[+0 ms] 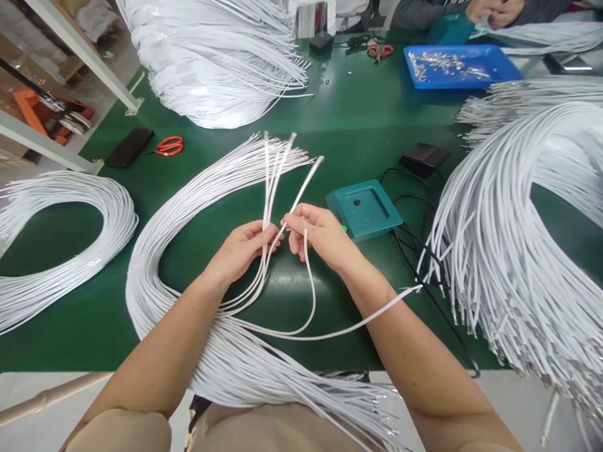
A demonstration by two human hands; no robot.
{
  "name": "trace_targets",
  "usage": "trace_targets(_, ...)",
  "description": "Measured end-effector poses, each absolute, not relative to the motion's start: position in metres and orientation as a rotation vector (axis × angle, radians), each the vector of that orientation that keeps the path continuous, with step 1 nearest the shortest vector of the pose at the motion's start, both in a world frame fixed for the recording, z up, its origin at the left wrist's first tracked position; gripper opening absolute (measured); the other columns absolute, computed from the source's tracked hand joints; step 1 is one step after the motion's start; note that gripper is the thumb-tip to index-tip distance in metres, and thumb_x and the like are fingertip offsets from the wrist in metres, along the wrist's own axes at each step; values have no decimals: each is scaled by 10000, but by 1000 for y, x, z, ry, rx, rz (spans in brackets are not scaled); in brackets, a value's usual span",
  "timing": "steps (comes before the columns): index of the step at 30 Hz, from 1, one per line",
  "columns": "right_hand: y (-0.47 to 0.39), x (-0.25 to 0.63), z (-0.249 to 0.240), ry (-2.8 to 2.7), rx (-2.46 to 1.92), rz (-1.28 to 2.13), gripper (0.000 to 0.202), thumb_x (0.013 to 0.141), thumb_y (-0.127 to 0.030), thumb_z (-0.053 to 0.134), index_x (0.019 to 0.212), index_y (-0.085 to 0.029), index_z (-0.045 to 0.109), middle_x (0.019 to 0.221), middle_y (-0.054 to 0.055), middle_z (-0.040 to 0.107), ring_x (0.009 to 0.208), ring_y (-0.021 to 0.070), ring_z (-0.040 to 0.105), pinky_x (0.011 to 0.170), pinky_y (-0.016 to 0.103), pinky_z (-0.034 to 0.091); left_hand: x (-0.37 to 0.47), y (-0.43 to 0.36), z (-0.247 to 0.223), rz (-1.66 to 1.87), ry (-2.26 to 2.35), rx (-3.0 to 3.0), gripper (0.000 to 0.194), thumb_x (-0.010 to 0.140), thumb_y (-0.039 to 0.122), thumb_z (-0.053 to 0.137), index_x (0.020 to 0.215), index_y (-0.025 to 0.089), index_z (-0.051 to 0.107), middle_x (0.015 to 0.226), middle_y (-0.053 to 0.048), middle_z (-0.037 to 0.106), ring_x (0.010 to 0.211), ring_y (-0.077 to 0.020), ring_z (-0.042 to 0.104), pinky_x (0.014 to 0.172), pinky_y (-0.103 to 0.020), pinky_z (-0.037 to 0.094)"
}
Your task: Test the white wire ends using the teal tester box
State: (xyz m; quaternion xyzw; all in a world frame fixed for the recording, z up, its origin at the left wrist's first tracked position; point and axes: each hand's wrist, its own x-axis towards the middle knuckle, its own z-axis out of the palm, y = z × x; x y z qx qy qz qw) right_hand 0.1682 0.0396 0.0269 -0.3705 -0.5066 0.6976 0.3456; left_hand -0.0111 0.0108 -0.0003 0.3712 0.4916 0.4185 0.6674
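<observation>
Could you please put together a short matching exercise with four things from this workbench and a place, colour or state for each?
Column one
1. Left hand
2. Blue tray
3. Black phone
4. Teal device

Column two
A. Lies toward the left side of the green table
B. Has a dark round spot on its top
C. Holds several white cables
D. Contains small shiny pieces

Right pairs: 1-C, 2-D, 3-A, 4-B.
</observation>
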Motion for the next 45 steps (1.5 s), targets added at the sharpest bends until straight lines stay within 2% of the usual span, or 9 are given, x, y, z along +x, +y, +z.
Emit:
trace_targets(6, 33, 160, 18, -1479, -884, 2123, 240, 814, -353, 626, 706, -177, 505, 462, -34, 605, 296, 60, 422, 310, 154, 313, -19, 17, -1, 1209, 1043, 629, 262, 712, 280, 803, 851, 146, 626, 939, -39, 694, 740, -80, 631, 595, -162, 481)
trace_targets(12, 27, 151, 5, -1594, -898, 2315, 211, 824, -319, 594, 697, -189, 487, 470, -34, 617, 301, 61, 440, 316, 155, 340, -22, 17, 3, 1231, 1045, 622, 324, 640, 161, 835, 833, 152, 575, 867, -9, 687, 712, -69, 653, 612, -143, 482)
trace_targets(16, 33, 153, 4, -1660, -1073, 1968, 284, 790, -420, 654, 690, -178, 542, 459, -52, 575, 303, 50, 406, 307, 159, 282, -18, 15, 4, 1202, 1076, 701, 349, 635, 179, 836, 801, 157, 529, 843, -7, 678, 663, -77, 647, 508, -140, 409)
trace_targets(20, 42, 153, 5, -1365, -1190, 1529, 301, 700, -430, 731, 820, -172, 633, 536, -66, 568, 395, 53, 449, 363, 171, 356, -10, 11, 1, 1171, 1141, 833, 365, 630, 208, 838, 795, 163, 516, 821, -1, 666, 677, -104, 656, 502, -160, 395)
trace_targets(26, 41, 150, 3, -1214, -1107, 1604, 257, 642, -369, 767, 683, -148, 644, 589, -22, 620, 456, 65, 491, 436, 204, 412, -3, 6, -6, 1139, 1177, 954, 345, 638, 253, 834, 810, 171, 546, 750, 15, 636, 677, -109, 631, 526, -182, 403)
trace_targets(32, 39, 146, -1, -977, -1013, 1779, 185, 657, -303, 751, 709, -139, 681, 561, -34, 573, 470, 53, 448, 455, 198, 379, -1, 5, -4, 1134, 1175, 931, 283, 705, 283, 790, 819, 169, 557, 747, 13, 620, 623, -77, 567, 524, -186, 382)
trace_targets(36, 37, 143, -4, -753, -863, 2027, 185, 675, -289, 740, 660, -137, 635, 571, -34, 530, 519, 54, 440, 484, 189, 369, 0, 5, -2, 1172, 1155, 935, 291, 737, 276, 767, 799, 180, 499, 712, 24, 616, 589, -66, 543, 508, -180, 366)
trace_targets(40, 36, 143, -3, -789, -854, 1991, 186, 705, -249, 678, 590, -159, 562, 550, -37, 500, 524, 71, 454, 513, 212, 381, 1, 5, -3, 1180, 1133, 964, 341, 724, 311, 781, 770, 188, 466, 680, 25, 625, 570, -84, 568, 498, -195, 386)
trace_targets(45, 37, 145, 4, -823, -906, 1984, 285, 776, -439, 631, 710, -162, 653, 473, -81, 352, 453, 76, 420, 523, 235, 391, 4, 4, -3, 1128, 1084, 1032, 349, 740, 327, 771, 756, 192, 449, 677, 13, 649, 604, -111, 610, 582, -236, 459)
